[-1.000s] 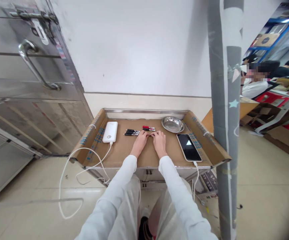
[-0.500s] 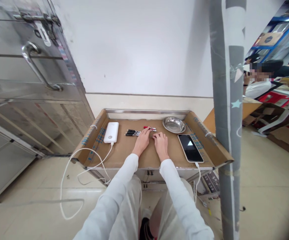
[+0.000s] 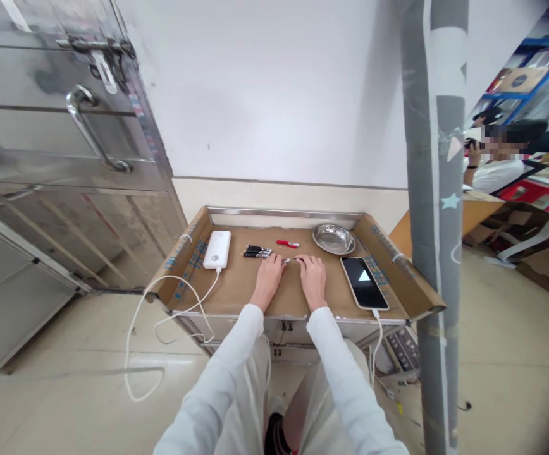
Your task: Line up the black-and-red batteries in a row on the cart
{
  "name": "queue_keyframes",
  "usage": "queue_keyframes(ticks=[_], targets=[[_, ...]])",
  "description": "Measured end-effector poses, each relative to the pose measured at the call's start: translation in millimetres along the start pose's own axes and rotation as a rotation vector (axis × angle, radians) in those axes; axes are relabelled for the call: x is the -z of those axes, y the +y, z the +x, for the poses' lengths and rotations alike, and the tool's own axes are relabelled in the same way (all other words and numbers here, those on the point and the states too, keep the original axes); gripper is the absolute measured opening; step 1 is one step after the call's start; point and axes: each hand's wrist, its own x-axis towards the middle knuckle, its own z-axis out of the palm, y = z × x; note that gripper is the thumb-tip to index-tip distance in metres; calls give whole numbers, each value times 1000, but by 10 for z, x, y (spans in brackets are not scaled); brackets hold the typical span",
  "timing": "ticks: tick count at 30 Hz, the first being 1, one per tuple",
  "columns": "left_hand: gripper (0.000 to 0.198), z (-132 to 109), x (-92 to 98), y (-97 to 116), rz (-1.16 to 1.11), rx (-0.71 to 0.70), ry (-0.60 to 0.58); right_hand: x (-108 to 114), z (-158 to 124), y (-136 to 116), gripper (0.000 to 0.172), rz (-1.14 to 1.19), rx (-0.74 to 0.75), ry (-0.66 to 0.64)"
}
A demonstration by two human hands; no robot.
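On the table (image 3: pixel 236 294), left hand (image 3: pixel 269 280) and right hand (image 3: pixel 313 280) are pinching one pen (image 3: pixel 291 260) by its ends — beside the black pens (image 3: pixel 257 251).

No word, brand or number can be read anywhere. The cardboard liner (image 3: pixel 186 258) on the cart carries blue printing on its left and right flaps, too small and skewed to make out, and the white tag (image 3: pixel 102 69) on the steel door (image 3: pixel 42 126) is likewise illegible. The only clear signs are a white triangle on the dark screen of the phone (image 3: pixel 364 282), and a pale star and a pale triangle stuck on the grey pillar (image 3: pixel 433 253).
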Motion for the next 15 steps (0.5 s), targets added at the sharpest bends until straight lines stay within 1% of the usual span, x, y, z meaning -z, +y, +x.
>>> queue_keyframes(ticks=[3,6,9,10,12,13,15], targets=[[16,11,11,1,0,-2,18,14,-4,-34,30,28,75,-38],[16,4,19,-5,-48,-1,44,51,0,-77,31,66,137,-65],[20,-17,46,-9,-72,33,82,95,2,-130,35,126,250,-126],[21,-24,60,-9,-64,61,101,102,3,-146,40,146,296,-154],[21,-40,92,-7,-31,162,153,97,8,-168,49,167,339,-186],[21,-48,106,-6,-12,228,187,82,14,-172,51,160,335,-190],[21,-67,125,-8,16,351,246,34,32,-166,49,114,296,-183]])
